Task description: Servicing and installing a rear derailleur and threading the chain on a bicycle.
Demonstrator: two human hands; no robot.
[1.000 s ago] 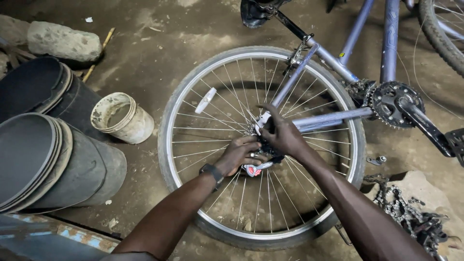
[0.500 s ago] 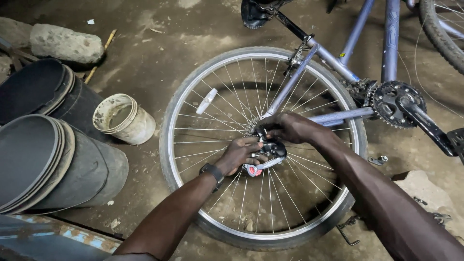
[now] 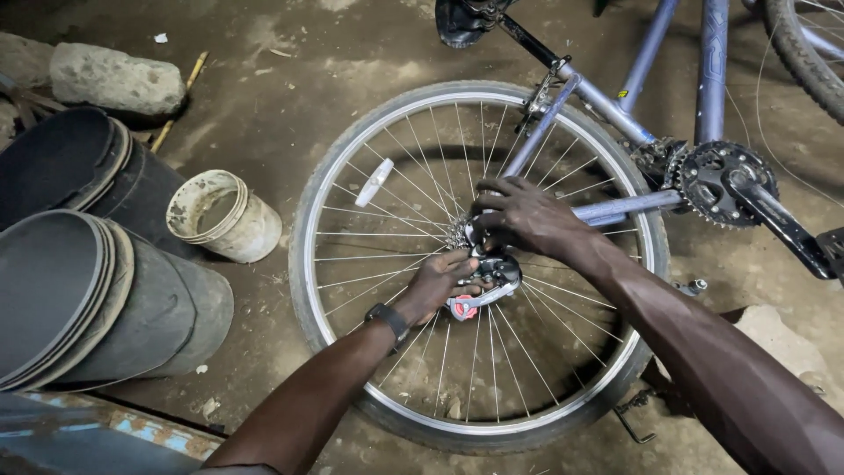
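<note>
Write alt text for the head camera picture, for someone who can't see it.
Two bare hands work at the hub of a bicycle's rear wheel: the left hand grips the rear gear changer, and the right hand rests on the hub above it. The purple bicycle frame lies on a dirt floor, with a dirty white bucket to the left.

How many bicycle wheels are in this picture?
2. One rear wheel lies flat in the middle, with the left hand and right hand at its hub. A second tyre is cut off at the top right corner; others may lie out of view.
</note>
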